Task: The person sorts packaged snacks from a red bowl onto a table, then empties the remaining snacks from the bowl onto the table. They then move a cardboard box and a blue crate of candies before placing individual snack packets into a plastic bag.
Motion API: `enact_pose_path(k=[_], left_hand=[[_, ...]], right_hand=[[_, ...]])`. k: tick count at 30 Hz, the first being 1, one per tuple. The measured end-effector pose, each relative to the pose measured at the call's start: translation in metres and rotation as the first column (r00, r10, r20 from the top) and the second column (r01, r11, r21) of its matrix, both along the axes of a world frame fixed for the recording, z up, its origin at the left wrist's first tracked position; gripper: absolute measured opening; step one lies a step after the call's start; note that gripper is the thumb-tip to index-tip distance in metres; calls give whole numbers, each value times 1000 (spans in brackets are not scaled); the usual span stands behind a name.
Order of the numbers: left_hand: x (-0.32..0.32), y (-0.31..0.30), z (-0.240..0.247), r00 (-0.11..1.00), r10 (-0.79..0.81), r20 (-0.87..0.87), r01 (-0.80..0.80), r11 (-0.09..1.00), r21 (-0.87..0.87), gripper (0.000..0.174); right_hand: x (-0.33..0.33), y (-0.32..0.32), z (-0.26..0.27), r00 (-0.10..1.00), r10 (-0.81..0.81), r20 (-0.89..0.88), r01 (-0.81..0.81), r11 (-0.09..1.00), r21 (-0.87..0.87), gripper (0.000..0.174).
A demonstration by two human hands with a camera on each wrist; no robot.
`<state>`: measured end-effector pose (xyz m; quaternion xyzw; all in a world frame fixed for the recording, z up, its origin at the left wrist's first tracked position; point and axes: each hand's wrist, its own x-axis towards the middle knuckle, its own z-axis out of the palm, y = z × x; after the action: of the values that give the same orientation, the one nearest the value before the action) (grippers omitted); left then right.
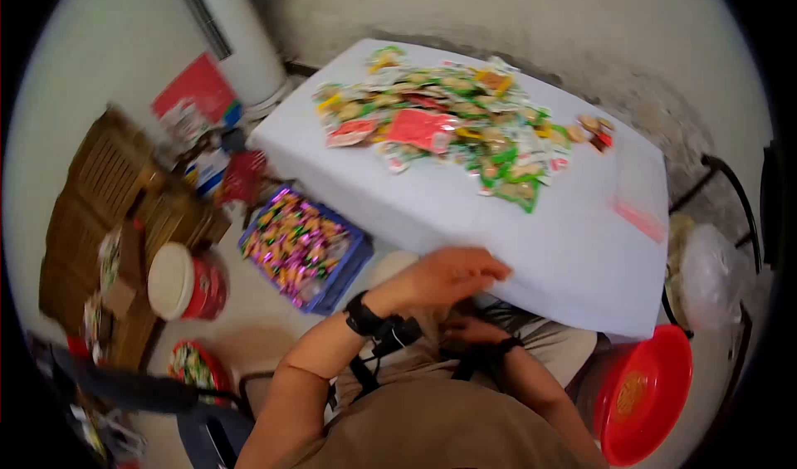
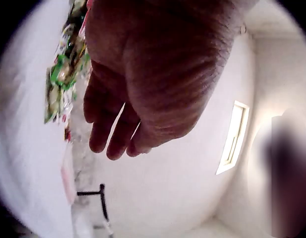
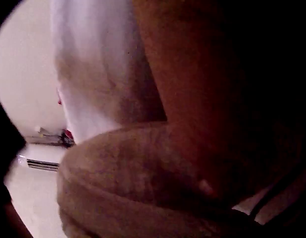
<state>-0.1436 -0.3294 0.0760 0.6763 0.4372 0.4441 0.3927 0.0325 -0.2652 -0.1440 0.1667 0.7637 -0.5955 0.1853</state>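
My left hand (image 1: 452, 276) hovers near the front edge of the table (image 1: 573, 253), which has a white cover. Its fingers hang loosely, with nothing in them; in the left wrist view the same hand (image 2: 153, 84) shows the fingers slightly apart. The right hand (image 1: 475, 332) lies low in my lap, by the trousers (image 3: 113, 168), and much of it is dark in the right wrist view. Farther back on the table is a heap of small snack packets (image 1: 498, 145), mostly green and clear, with a larger red packet (image 1: 422, 130) on top.
A blue crate (image 1: 353, 266) of shiny wrapped sweets stands on the floor left of the table. Beyond it are a white-lidded red bucket (image 1: 172, 280) and cardboard (image 1: 91, 195). A red basin (image 1: 672, 386) stands at right. Brownish pieces (image 1: 594, 129) lie beside the heap.
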Motion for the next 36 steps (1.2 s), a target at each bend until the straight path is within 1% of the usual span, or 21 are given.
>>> enact_pose_path(k=[1,3,6,7,10,12,13,14,15,16,17,18,19,20,21,24,27,28,30,32,36], left_hand=[[-14,-13,0,983,79,166,-76,997,-20,21],[-57,-44,2,923,307,232,-304,951,-49,22],[-144,-95,-20,724,625,291,-631,771,-86,30],[-181,-113,-48,620,714,325,-723,681,-117,34],[-261,-174,-150,8,912,410,-900,186,-395,28],[-309,-225,-274,-106,993,42,-948,-88,-305,31],[-311,-249,-313,-23,761,-648,-984,-130,-119,31],[-284,-248,-306,71,738,-671,-940,-175,-292,28],[-278,-273,-359,-14,667,-745,-992,83,92,29],[-300,-285,-455,-43,764,-644,-912,-293,-288,28],[-292,-282,-485,-144,894,-424,-678,-402,-616,25],[-292,-294,-529,41,645,-764,-958,-191,-212,21],[-289,-305,-558,-6,226,-974,-965,254,64,19],[-280,-300,-567,-75,665,-743,-963,-241,-118,18],[-274,-285,-567,-378,846,-377,-709,-526,-469,17],[-256,-279,-447,-139,989,-42,-452,-101,-886,18],[-256,-257,-406,-313,947,-77,-560,-250,-790,20],[-262,-259,-411,-296,942,-158,-587,-310,-748,22],[-277,-270,-451,-341,936,-83,-601,-285,-746,19],[-281,-267,-451,-375,926,-33,-604,-271,-749,17],[-273,-259,-432,-413,887,-208,-623,-441,-646,15]], right_hand=[[3,2,12,991,-97,89,94,995,32,40],[15,9,28,987,-151,-57,154,987,49,38],[33,11,82,935,-311,-170,287,946,-151,34],[39,12,89,904,-401,-151,357,900,-250,33],[44,18,111,878,-456,-146,399,865,-304,32],[29,24,117,891,-439,-119,394,876,-279,31],[20,27,116,892,-445,-85,413,876,-248,30],[8,31,113,901,-425,-91,389,881,-270,30],[-7,34,109,910,-408,-75,376,886,-270,30],[-24,37,104,919,-390,-59,363,895,-261,30],[-45,40,101,930,-364,-48,341,906,-249,30],[-65,41,100,941,-336,-26,325,925,-195,29],[-85,42,94,955,-296,-13,288,938,-194,29],[-101,42,84,961,-269,-62,253,949,-187,29],[-117,43,76,962,-247,-115,224,958,-178,29],[-151,44,66,990,-112,-91,111,994,-14,28],[-168,46,68,997,-60,-49,62,997,37,28],[-170,51,67,995,-88,-46,90,995,42,28],[-173,53,75,981,-196,6,196,976,-92,28],[-177,56,83,982,-184,35,185,981,-61,29],[-191,59,83,990,-135,35,136,990,-40,30]])
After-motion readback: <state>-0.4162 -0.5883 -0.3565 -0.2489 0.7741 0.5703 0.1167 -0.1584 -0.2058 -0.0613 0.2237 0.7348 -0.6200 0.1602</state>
